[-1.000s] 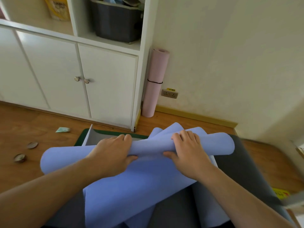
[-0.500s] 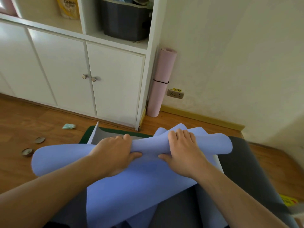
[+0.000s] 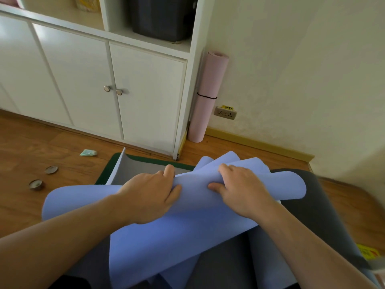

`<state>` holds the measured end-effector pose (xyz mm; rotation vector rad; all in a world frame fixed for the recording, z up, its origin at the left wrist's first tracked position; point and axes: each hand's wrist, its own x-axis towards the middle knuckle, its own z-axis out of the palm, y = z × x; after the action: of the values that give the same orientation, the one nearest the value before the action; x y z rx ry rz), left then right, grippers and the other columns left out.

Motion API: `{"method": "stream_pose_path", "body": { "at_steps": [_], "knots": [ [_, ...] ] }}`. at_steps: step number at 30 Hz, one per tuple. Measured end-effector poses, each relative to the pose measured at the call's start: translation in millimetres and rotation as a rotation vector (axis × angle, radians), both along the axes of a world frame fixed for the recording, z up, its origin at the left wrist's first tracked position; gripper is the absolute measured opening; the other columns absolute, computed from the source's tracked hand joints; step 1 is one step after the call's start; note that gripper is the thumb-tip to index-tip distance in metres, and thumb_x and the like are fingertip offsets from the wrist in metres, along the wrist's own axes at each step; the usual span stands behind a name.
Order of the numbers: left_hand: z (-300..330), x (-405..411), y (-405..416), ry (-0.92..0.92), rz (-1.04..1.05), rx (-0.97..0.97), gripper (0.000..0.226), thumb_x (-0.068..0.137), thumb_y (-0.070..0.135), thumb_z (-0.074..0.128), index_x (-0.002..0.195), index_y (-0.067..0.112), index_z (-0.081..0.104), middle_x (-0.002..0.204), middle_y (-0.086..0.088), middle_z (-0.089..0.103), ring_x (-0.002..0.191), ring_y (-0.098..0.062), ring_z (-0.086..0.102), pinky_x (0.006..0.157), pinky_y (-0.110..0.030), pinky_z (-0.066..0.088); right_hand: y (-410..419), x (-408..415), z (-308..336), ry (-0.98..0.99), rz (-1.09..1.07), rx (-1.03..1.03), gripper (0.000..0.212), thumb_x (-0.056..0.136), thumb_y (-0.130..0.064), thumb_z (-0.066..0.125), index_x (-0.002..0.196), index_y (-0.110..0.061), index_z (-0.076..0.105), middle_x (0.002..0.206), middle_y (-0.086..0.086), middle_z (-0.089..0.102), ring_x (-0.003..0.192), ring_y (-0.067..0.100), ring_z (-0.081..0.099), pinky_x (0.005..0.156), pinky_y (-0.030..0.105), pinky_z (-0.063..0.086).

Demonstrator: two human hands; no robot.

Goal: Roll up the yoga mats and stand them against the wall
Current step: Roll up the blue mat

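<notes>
Blue mat (image 3: 187,232), partly rolled, was gripped over the grey mat (image 3: 325,215) by the left hand (image 3: 149,197) and right hand (image 3: 242,190), fingers (image 3: 169,170) curled over the roll, while a pink mat (image 3: 208,97) stood against the wall (image 3: 302,69).

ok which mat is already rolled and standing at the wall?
The pink mat, upright in the corner beside the white cabinet, with a black band around it. The blue mat is only partly rolled, gripped by both hands.
</notes>
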<state>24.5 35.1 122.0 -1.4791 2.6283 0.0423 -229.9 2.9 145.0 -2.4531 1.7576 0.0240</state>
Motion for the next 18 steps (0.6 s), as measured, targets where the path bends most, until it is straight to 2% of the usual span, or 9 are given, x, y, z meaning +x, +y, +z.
{"method": "stream_pose_path", "body": {
  "at_steps": [3,5,7,9,11,13,15,18],
  "knots": [
    [6,-2,-3,0.047,0.058,0.006,0.034,0.113,0.031,0.038,0.141,0.013,0.042,0.124,-0.006,0.050,0.094,-0.018,0.061,0.082,-0.030,0.059,0,-5,0,-0.076,0.009,0.051,0.028,0.108,-0.055,0.047,0.120,-0.030,0.048,0.110,-0.006,0.065,0.099,0.018,0.058,0.086,0.038,0.049],
    [3,-4,-4,0.136,0.126,0.017,0.025,0.113,0.034,0.035,0.130,0.020,0.047,0.117,0.002,0.057,0.098,-0.015,0.063,0.089,-0.030,0.057,0,-8,1,-0.086,0.024,0.064,0.022,0.110,-0.052,0.044,0.118,-0.032,0.049,0.110,-0.008,0.064,0.098,0.015,0.057,0.087,0.035,0.049],
    [-1,-4,-5,0.222,0.205,-0.009,0.019,0.113,0.036,0.036,0.121,0.024,0.049,0.114,0.005,0.059,0.101,-0.013,0.062,0.090,-0.029,0.055,1,-8,3,-0.071,0.030,0.051,0.018,0.111,-0.049,0.043,0.107,-0.032,0.047,0.107,-0.009,0.060,0.096,0.013,0.053,0.082,0.031,0.043],
    [-3,-4,-5,0.270,0.292,-0.067,0.019,0.112,0.038,0.040,0.122,0.026,0.050,0.119,0.005,0.060,0.111,-0.015,0.060,0.095,-0.031,0.053,2,-5,2,-0.055,0.023,0.007,0.018,0.111,-0.047,0.045,0.108,-0.030,0.049,0.112,-0.009,0.055,0.100,0.013,0.048,0.085,0.030,0.038],
    [-7,-5,-6,0.218,0.329,-0.115,0.026,0.110,0.037,0.046,0.133,0.027,0.050,0.128,0.002,0.057,0.120,-0.019,0.056,0.100,-0.033,0.051,3,-1,0,-0.028,0.023,-0.070,0.021,0.110,-0.045,0.049,0.115,-0.026,0.056,0.117,-0.008,0.055,0.105,0.015,0.048,0.092,0.031,0.039],
    [-11,-11,-5,0.206,0.373,-0.103,0.027,0.109,0.035,0.047,0.135,0.026,0.051,0.129,0.000,0.058,0.120,-0.020,0.056,0.098,-0.032,0.051,4,3,-2,-0.020,0.007,-0.131,0.017,0.109,-0.043,0.053,0.107,-0.026,0.055,0.109,-0.009,0.055,0.101,0.015,0.047,0.091,0.031,0.037],
    [-15,-17,-5,0.265,0.418,-0.095,0.022,0.110,0.031,0.045,0.128,0.022,0.052,0.126,-0.001,0.062,0.116,-0.020,0.059,0.096,-0.033,0.050,4,5,-2,-0.034,-0.011,-0.158,0.018,0.109,-0.040,0.053,0.098,-0.028,0.045,0.098,-0.010,0.050,0.093,0.014,0.043,0.084,0.030,0.031],
    [-18,-27,1,0.311,0.439,-0.106,0.017,0.108,0.026,0.045,0.124,0.020,0.048,0.124,0.000,0.061,0.111,-0.021,0.060,0.097,-0.034,0.047,5,3,-2,0.001,0.001,-0.163,0.021,0.111,-0.037,0.047,0.096,-0.026,0.037,0.093,-0.010,0.045,0.085,0.016,0.041,0.080,0.031,0.027]
  ]
}}
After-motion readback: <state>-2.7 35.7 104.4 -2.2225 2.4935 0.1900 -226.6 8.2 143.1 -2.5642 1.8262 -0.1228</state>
